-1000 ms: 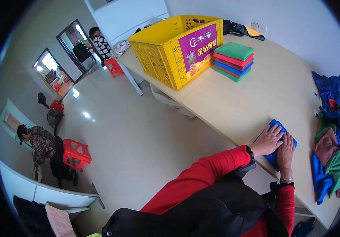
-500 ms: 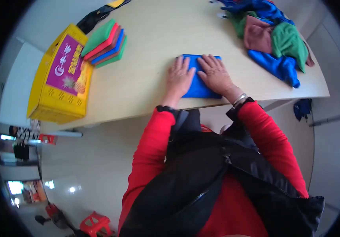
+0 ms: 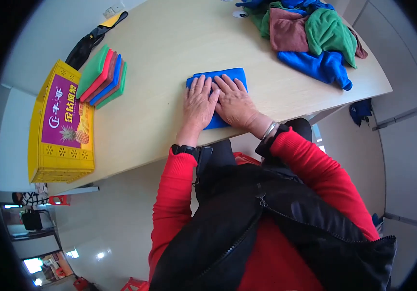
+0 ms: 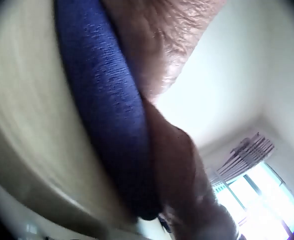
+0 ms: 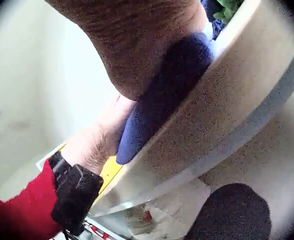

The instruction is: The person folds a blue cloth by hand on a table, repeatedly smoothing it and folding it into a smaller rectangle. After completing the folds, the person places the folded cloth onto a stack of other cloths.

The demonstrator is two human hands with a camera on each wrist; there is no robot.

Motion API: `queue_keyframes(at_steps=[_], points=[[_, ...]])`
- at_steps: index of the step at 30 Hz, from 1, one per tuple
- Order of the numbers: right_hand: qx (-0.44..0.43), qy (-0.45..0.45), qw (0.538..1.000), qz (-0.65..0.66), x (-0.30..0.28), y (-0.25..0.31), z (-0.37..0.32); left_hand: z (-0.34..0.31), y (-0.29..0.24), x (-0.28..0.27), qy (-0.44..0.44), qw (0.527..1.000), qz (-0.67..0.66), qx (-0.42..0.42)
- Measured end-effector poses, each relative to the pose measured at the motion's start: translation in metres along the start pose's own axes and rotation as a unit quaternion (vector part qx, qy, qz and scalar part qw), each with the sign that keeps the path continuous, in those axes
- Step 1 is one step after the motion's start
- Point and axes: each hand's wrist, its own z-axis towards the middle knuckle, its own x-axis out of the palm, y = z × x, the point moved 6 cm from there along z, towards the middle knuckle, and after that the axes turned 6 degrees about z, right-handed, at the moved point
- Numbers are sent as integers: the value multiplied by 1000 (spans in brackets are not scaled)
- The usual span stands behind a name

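A blue folded cloth lies flat near the table's front edge. My left hand rests on its left part, palm down, with fingers straight. Beside it, my right hand lies flat on the cloth's right part, and the two thumbs meet over the middle. Seen from the left wrist, the cloth shows as a thick, rounded layer between tabletop and hands. From the right wrist, its rounded edge appears under the palm, close to the table's rim.
A neat stack of folded cloths in several colours stands left, beside a yellow crate with a pineapple label. A loose heap of cloths lies at the back right. Behind the stack is a black and yellow item on the table.
The head view has swung round from the room at the left to face the table. Both hands stay on the blue cloth; over the last half second they have come closer together.
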Motion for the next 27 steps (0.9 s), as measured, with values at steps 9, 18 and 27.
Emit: queue_keyframes(at_steps=[9, 18, 27], points=[[5, -6, 999, 36, -8, -3, -4, -8, -7, -2, 0, 1000, 16, 4], [5, 24, 1000, -20, -9, 14, -24, -52, -19, -10, -21, 994, 92, -60], [55, 5, 998, 5, -19, -8, -35, -60, -4, -9, -13, 990, 108, -91]])
